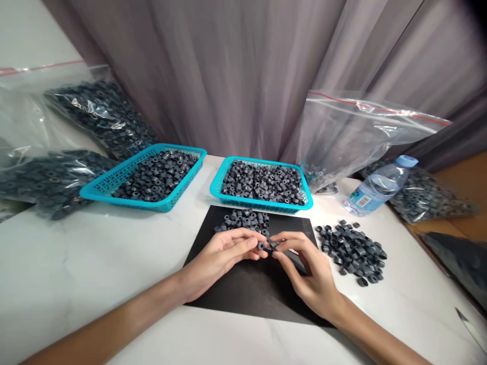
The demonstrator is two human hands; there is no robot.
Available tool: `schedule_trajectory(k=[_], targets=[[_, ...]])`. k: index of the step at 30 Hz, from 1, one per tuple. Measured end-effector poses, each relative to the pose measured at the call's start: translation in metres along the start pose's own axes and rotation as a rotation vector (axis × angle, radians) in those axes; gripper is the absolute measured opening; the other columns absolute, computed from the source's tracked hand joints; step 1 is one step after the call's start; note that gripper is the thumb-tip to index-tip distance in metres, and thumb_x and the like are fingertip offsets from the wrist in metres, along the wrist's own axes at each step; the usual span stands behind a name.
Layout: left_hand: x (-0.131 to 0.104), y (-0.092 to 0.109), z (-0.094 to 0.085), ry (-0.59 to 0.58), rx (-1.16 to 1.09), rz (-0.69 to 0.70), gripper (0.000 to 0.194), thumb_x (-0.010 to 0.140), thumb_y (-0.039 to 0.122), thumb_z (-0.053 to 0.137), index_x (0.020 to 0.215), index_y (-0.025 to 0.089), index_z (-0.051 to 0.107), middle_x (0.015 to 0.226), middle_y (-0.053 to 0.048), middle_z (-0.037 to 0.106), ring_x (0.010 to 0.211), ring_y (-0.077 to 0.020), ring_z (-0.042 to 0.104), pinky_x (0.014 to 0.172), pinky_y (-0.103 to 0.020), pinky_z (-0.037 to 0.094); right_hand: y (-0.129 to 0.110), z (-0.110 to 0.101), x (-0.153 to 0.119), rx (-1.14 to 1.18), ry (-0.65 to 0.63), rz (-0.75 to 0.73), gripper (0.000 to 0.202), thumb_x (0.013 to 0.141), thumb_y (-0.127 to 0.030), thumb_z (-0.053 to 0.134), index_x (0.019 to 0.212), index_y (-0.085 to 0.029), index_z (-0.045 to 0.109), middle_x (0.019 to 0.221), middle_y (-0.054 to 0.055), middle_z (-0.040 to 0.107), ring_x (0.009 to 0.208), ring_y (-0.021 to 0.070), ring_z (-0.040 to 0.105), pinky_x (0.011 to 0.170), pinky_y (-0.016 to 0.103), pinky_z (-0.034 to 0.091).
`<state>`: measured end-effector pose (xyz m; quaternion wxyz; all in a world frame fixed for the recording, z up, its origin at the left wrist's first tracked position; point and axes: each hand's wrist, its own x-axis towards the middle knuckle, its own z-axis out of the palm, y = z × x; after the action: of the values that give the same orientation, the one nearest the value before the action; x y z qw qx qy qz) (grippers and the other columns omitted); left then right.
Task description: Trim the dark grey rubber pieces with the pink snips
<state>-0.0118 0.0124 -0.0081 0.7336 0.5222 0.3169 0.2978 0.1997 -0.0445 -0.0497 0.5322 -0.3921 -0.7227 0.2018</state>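
Over a black mat (243, 289), my two hands meet fingertip to fingertip. My left hand (220, 251) pinches a small dark grey ring-shaped piece (261, 246) with a round hole facing me. My right hand (310, 271) has its thumb and fingers closed on another small dark grey piece (272, 245), right beside the first; its exact shape is partly hidden by the fingers. Just behind the hands, a heap of grey ring pieces (245, 220) lies on the mat's far part. To the right of my right hand, a pile of short dark grey sleeves (353, 251) rests on the white table.
Two turquoise baskets, a left one (167, 205) and a middle one (262, 204), hold many grey pieces. A water bottle (380, 185) leans at the right beside a clear zip bag (338, 126). Filled bags (102, 111) stand at left. A grey curtain (213, 76) hangs behind.
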Motion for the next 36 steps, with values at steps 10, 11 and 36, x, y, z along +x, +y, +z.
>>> schedule_trajectory(k=[10,11,36], targets=[[-0.004,-0.003,0.012,-0.036,-0.097,-0.075,0.021,0.094,0.035,0.069,0.103,0.017,0.068,0.091,-0.002,0.068,0.091,-0.0146,0.066,0.08,-0.025,0.045,0.001,0.0,-0.001,-0.057,-0.074,-0.081,0.033,0.097,-0.009,0.062,0.124,-0.026,0.057,0.108,0.006,0.069,0.096,0.0195,0.069,0.084,0.032,0.057],[-0.005,-0.003,0.013,-0.035,-0.104,-0.085,0.022,0.093,0.036,0.069,0.104,0.017,0.067,0.09,-0.002,0.067,0.091,-0.0151,0.066,0.078,-0.025,0.044,0.001,-0.001,-0.001,-0.057,-0.092,-0.085,0.033,0.097,-0.009,0.061,0.125,-0.026,0.057,0.108,0.006,0.068,0.096,0.0191,0.069,0.084,0.032,0.057],[-0.001,-0.008,0.012,-0.054,-0.307,-0.174,0.021,0.094,0.018,0.054,0.106,0.011,0.07,0.098,-0.011,0.069,0.081,-0.0153,0.059,0.06,-0.025,0.033,-0.003,-0.008,0.006,-0.097,-0.056,0.019,0.023,0.099,-0.017,0.062,0.119,-0.023,0.071,0.096,0.004,0.059,0.078,0.0152,0.058,0.071,0.029,0.051]])
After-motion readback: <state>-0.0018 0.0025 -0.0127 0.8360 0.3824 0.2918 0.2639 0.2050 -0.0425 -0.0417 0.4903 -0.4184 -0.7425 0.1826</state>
